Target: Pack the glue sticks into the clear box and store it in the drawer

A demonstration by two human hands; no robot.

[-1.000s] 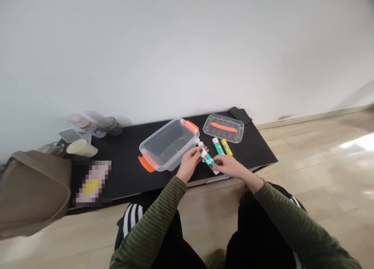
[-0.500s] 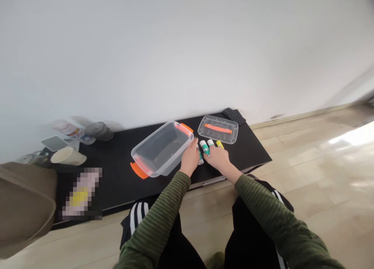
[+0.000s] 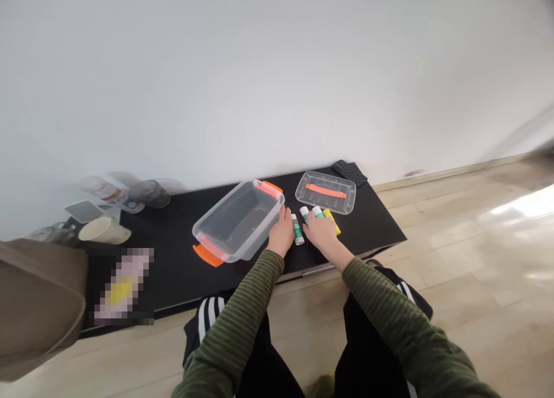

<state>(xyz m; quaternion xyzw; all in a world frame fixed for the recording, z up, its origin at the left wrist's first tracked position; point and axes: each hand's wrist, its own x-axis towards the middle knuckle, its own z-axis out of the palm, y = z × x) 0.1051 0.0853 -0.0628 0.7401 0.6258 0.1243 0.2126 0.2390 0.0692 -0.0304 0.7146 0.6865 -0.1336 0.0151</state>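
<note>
My left hand [image 3: 282, 233] lies between the clear plastic box and a green-and-white glue stick [image 3: 298, 231], fingers stretched forward along the box wall, holding nothing I can see. The clear box [image 3: 265, 235] has no lid on it and orange clips at both ends. Over more glue sticks, my right hand [image 3: 321, 234] has its fingers curled down. White caps of a glue stick [image 3: 304, 211] and a second glue stick [image 3: 318, 211] poke out past its fingers. Beside that hand lies a yellow glue stick [image 3: 333, 221], partly covered.
Behind the sticks lies the clear lid [image 3: 303, 200] with an orange handle. A dark dotted object [image 3: 352, 173] is at the back right. On the left are a paper cup [image 3: 104, 231], a dark round container [image 3: 151, 194], a bottle [image 3: 100, 189] and brown fabric [image 3: 38, 305]. The black table [image 3: 173, 280] meets the wall.
My left hand has drawn away from the leftmost glue stick, which now shows fully. My right hand has shifted slightly over its sticks, and the yellow one shows more.
</note>
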